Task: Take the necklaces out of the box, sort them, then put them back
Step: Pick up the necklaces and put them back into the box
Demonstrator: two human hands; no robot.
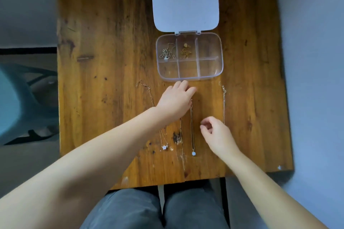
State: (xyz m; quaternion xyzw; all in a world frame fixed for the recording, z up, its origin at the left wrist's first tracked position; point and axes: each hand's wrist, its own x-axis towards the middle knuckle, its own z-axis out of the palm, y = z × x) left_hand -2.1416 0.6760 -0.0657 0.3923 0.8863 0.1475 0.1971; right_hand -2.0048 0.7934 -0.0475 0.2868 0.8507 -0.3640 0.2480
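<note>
A clear plastic box (219, 42) with several compartments lies open on the wooden table, its white lid (185, 6) flat behind it. A silver necklace (167, 53) fills the far left compartment and a gold one (186, 52) the far middle. Three necklaces lie stretched out on the table: a gold chain with a flower pendant (164, 147) on the left, a chain with a round pale pendant (192, 135) in the middle, a thin chain (224, 104) on the right. My left hand (175, 100) rests at the middle chain's top end, fingers spread. My right hand (216, 135) hovers loosely curled between the middle and right chains.
The wooden table (111, 80) ends just above my knees, and its right edge runs near the thin chain. A teal chair (16, 102) stands on the floor to the left.
</note>
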